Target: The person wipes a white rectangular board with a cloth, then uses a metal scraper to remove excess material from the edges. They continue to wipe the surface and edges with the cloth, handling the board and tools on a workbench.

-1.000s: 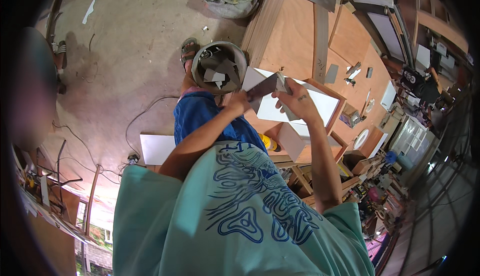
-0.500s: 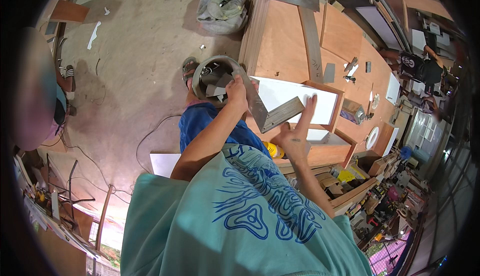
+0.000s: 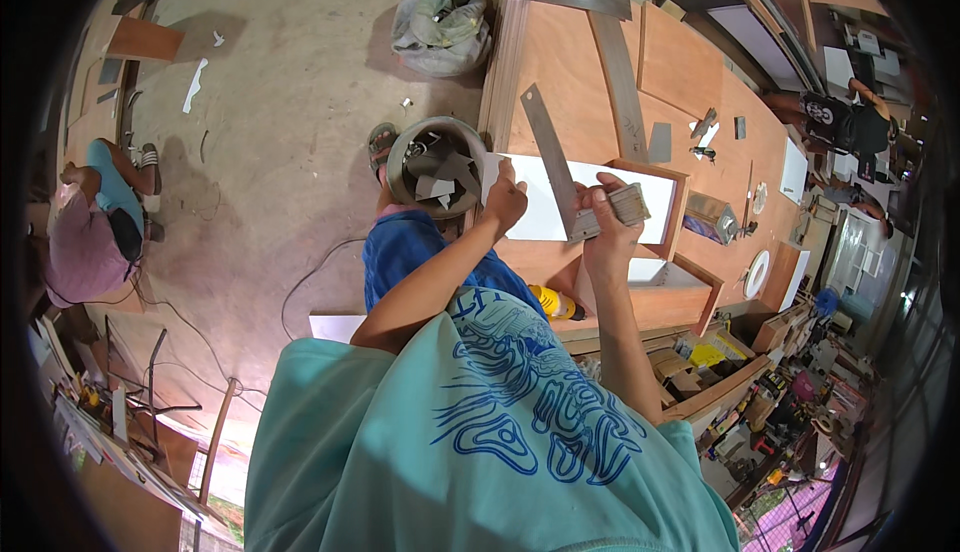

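The metal square [image 3: 553, 157] was in the right hand [image 3: 607, 220], its handle gripped between thumb and fingers, its long blade slanting forward and left. The left hand [image 3: 508, 202], fingers partly curled, was apart from the square, left of its blade and over the white board [image 3: 542, 204]; any pinch could not be determined. The bucket [image 3: 397, 177] stood farther left.

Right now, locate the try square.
The try square is right of centre in the head view, held in the right hand over the white panel.
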`<state>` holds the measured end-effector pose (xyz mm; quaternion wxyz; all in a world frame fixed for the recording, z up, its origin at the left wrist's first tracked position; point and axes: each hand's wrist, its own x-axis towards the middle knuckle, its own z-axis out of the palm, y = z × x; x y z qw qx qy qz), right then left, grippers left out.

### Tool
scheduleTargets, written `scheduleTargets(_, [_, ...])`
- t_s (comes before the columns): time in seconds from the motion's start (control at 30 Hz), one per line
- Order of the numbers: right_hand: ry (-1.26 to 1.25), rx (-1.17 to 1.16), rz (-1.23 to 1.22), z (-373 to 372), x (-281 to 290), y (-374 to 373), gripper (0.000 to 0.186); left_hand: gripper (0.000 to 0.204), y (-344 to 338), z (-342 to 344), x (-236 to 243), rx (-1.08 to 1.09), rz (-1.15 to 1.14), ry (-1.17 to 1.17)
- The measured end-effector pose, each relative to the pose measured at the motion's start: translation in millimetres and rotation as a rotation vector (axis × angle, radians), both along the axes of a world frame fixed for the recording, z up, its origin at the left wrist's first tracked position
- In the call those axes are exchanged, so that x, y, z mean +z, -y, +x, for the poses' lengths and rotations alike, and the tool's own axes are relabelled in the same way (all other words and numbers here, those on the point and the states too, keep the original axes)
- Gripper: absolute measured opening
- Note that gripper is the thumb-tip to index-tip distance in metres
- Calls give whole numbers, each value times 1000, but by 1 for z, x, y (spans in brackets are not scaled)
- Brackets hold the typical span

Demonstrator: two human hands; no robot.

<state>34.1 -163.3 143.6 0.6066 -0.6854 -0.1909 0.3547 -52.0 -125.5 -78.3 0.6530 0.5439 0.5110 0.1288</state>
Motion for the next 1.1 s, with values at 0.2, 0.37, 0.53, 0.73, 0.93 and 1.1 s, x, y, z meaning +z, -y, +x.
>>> scheduleTargets(0.2, [-34,107,-115,-19,-10,2,18,67,16,-15,18,-172,12,-74])
scheduleTargets(0.37, [12,181,-176,-30,-30,8,13,58,2,-53,23,-39,14,107])
scheduleTargets(0.53, [35,155,-297,-34,-39,7,9,53,-65,-32,36,171,-514,123])
scheduleTargets(0.73, [51,139,-304,-40,-36,9,8,42,-69,-14,43,39,-600,164])
scheduleTargets(0.93, [79,148,-340,-54,-41,11,12,37,-66,-19,27,-53,-538,97])
scheduleTargets(1.1, [132,166,-342,-58,-55,33,10,33,-53,-19,13,-61,-558,136])
